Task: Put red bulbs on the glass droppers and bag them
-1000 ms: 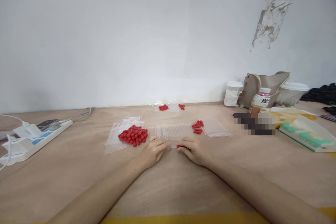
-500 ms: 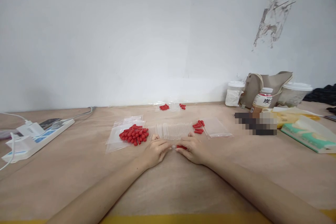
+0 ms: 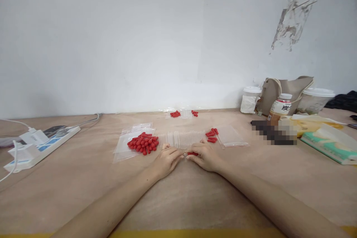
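My left hand (image 3: 168, 160) pinches a thin clear tube, most of it hidden by the fingers. My right hand (image 3: 204, 157) is closed on a red rubber dropper bulb (image 3: 192, 153), whose side shows between thumb and fingers. The fingertips of both hands nearly meet, bulb and tube end to end. Just beyond them lies a row of clear dropper tubes (image 3: 182, 138). A heap of red bulbs (image 3: 143, 143) rests left of the row, partly on clear plastic bags (image 3: 120, 148). Several red-capped droppers (image 3: 212, 134) lie at its right end.
Another clear bag (image 3: 232, 137) lies to the right. Against the wall is a pack with red bulbs (image 3: 175, 113). A power strip (image 3: 60, 140) with chargers stands left. At right are a lidded cup (image 3: 250, 100), a bottle (image 3: 280, 108), a bag (image 3: 288, 86) and a tissue pack (image 3: 329, 147).
My fingertips have drawn slightly closer together around the tube and the red bulb. The view has shifted a little; the other things lie as before.
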{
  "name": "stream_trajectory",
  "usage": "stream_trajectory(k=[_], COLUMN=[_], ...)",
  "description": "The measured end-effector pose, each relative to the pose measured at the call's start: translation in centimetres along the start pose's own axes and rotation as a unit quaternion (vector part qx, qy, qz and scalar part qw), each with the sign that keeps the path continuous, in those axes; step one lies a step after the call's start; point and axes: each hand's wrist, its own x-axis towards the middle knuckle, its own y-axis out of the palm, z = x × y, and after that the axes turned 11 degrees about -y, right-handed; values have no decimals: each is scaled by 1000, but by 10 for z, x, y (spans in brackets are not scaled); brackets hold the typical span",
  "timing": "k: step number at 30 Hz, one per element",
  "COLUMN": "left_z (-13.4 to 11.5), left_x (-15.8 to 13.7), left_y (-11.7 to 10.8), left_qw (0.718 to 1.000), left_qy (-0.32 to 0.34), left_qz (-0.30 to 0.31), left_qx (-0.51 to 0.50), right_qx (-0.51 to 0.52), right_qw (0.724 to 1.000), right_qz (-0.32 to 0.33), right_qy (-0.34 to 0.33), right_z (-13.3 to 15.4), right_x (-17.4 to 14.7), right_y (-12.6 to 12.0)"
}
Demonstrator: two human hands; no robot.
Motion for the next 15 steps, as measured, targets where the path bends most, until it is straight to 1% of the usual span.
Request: stream_trajectory(k=[2,6,7,11,15], left_z=[1,2,2,2,1], left_x=[-1,-5,-6,-7,-7], left_y=[-2,-7,-8,-10,-10], left_qw=[1000,999,999,998,998], left_qy=[-16,-37,-38,-45,-58], left_qz=[-6,-8,-9,-10,-13], left_qx=[8,36,37,31,28], right_qx=[7,38,53,105,168], right_qw=[1000,994,993,990,979], right_qz=[-19,-79,-81,-57,-80], right_qy=[13,65,71,71,87], right_z=[-4,-8,-8,-3,-2], right_x=[-3,-12,-13,-14,-12], right_y=[-4,-13,-14,-18,-15])
